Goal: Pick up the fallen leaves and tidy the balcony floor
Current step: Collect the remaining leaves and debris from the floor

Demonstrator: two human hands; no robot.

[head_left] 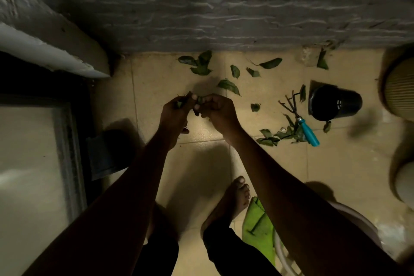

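I see both hands together low over the middle of the tiled floor (pixel 331 168). The left hand (pixel 173 111) has its fingers curled round a small bunch of leaves (pixel 179 103). The right hand (pixel 218 107) touches it and pinches another leaf (pixel 198 102) between thumb and fingertips. Loose leaves (pixel 201 64) lie scattered along the floor's far edge by the wall (pixel 224 6). Toward the right edge a heap of leaves (pixel 273 136) lies under a blue-handled hand rake (pixel 308 133), just beside a black pot (pixel 336 103) tipped on its side.
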